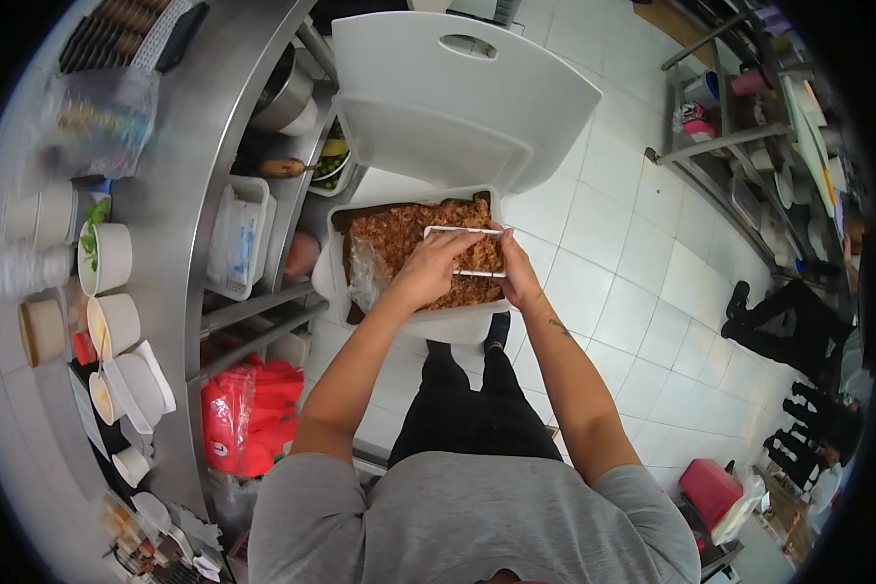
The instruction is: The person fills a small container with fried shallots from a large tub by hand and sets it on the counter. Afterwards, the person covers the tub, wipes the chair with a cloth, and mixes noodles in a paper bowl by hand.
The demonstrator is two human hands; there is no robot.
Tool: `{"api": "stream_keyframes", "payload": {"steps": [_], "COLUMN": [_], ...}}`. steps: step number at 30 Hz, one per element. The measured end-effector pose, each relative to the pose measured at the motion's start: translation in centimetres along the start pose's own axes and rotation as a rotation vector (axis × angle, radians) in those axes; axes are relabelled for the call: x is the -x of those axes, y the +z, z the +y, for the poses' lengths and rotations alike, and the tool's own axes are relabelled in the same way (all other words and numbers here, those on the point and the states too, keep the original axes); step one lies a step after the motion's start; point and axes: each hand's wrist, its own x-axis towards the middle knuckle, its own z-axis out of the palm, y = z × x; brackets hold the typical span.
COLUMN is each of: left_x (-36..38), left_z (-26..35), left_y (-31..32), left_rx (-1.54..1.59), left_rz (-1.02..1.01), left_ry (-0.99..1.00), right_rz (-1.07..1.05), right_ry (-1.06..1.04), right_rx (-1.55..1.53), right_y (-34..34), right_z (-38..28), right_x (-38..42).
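A large white bin [336, 282] stands on the floor with its lid [457, 97] tipped up and back. It is filled with brown shredded food [399, 238]. Both hands are inside the bin, holding a small white rectangular container [467, 251] over the food. My left hand [428, 268] grips its near left side. My right hand [518, 277] holds its right end. A clear plastic liner [365, 268] shows at the bin's left wall.
A steel counter [180, 195] on the left carries several white bowls [107, 258], lower shelves hold tubs [238, 238], and a red bag [248, 414] hangs beneath. Another person's dark legs [784, 321] stand at the right near a steel rack [740, 127]. A red bucket [711, 492] sits lower right.
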Motion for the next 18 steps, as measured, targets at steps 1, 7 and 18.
{"api": "stream_keyframes", "payload": {"steps": [1, 7, 18], "left_x": [0.1, 4.0, 7.3], "left_z": [-0.1, -6.2, -10.6], "left_y": [-0.3, 0.5, 10.9], "left_rx": [0.002, -0.064, -0.518], "left_rz": [0.047, 0.045, -0.133], "left_ry": [-0.012, -0.651, -0.983], "right_rz": [-0.007, -0.010, 0.100], "right_ry": [0.007, -0.003, -0.033], "right_rx": [0.001, 0.007, 0.018], "right_y": [0.0, -2.6, -4.1], "right_z": [-0.1, 0.5, 0.8], "right_x": [-0.1, -0.4, 0.3]}}
